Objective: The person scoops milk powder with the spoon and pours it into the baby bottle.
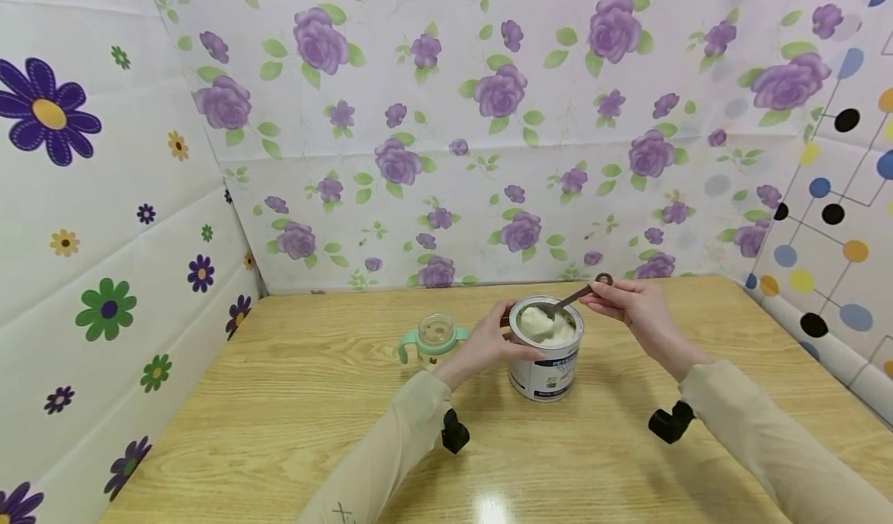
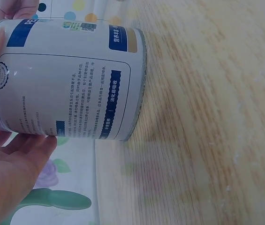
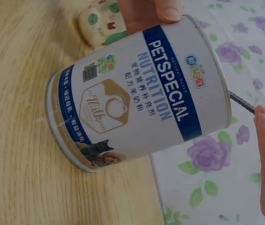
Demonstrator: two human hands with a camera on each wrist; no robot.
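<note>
A white and blue milk powder can (image 1: 547, 375) stands uncovered on the wooden table, showing "PETSPECIAL NUTRITION" in the right wrist view. Pale powder (image 1: 536, 324) fills much of its mouth. My left hand (image 1: 491, 344) grips the can's left side near the rim, thumb to the front and fingers behind. Above the can's right rim, my right hand (image 1: 631, 307) pinches the end of a dark brown spoon (image 1: 576, 296). The spoon slants down to the left into the can, its tip at the powder. The right wrist view shows only a thin stretch of the spoon's handle (image 3: 242, 101).
Just left of the can, partly behind my left forearm, stands a sippy cup (image 1: 436, 336) with a clear top and green handles. Flowered cloth (image 1: 418, 198) hangs behind the table (image 1: 314, 400), with patterned sheets at both sides.
</note>
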